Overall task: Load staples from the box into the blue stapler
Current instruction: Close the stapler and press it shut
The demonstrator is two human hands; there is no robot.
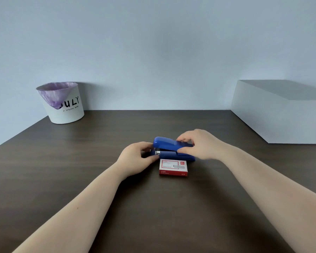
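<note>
The right hand (199,144) curls its fingers (182,138) over the rear of the blue stapler (169,146), thumb under the lid's edge, gripping it; the left hand (135,157) pinches the stapler's front end between thumb and fingers, closed on the base; the lid stands slightly raised at the front. One stapler sits mid-desk (80,170); one red-and-white staple box (173,168) lies shut just in front of it; one white bin (64,105) and one white block (281,114) stand at the back.
</note>
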